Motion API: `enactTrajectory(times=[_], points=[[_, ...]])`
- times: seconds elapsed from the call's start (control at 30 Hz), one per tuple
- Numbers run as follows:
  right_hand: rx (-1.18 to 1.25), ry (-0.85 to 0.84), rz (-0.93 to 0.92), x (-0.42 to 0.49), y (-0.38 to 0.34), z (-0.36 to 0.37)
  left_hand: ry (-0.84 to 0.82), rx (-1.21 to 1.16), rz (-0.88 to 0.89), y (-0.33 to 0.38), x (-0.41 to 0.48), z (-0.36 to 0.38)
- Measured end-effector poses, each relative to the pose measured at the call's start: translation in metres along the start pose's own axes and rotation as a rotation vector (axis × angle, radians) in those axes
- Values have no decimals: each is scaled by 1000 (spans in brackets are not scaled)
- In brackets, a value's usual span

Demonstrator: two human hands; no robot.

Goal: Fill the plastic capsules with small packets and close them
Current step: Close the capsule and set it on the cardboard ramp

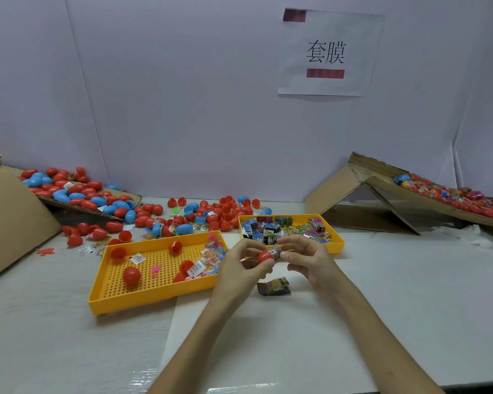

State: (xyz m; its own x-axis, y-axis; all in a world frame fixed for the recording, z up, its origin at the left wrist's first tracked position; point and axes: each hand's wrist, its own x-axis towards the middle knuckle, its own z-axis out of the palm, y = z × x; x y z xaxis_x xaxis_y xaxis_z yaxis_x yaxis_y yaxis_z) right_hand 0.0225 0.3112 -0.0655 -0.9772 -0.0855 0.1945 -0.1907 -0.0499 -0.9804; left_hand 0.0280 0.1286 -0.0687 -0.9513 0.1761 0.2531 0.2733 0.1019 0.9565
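My left hand (pixel 241 264) grips a red capsule (pixel 265 256) above the table's middle. My right hand (pixel 305 255) pinches a printed film packet (pixel 275 251) that sits over the capsule's right end. Both hands meet just in front of the right yellow tray (pixel 337 240), which holds several printed packets (pixel 282 227). The left yellow perforated tray (pixel 151 295) holds a closed red capsule (pixel 131 275), red capsule halves (pixel 174 247) and small clear packets (pixel 195 269). One dark printed packet (pixel 273 286) lies on the table below my hands.
A heap of red and blue capsules (pixel 77 194) spreads over cardboard at the back left and along the back middle. A sloping cardboard sheet (pixel 427 194) at the right carries several wrapped capsules. Brown cardboard (pixel 9 223) leans at the left edge. A paper sign (pixel 326 52) hangs on the wall.
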Motion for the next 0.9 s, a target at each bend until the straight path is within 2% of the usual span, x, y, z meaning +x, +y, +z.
enactTrajectory(times=[0.3,0.5,0.9], points=[[-49,34,-9,0,1,0,-35,-99,-93,1,-2,3],[-18,3,11,0,1,0,-55,-50,-139,-1,-2,3],[47,-24,13,2,4,3,30,24,-124,-4,-1,3]])
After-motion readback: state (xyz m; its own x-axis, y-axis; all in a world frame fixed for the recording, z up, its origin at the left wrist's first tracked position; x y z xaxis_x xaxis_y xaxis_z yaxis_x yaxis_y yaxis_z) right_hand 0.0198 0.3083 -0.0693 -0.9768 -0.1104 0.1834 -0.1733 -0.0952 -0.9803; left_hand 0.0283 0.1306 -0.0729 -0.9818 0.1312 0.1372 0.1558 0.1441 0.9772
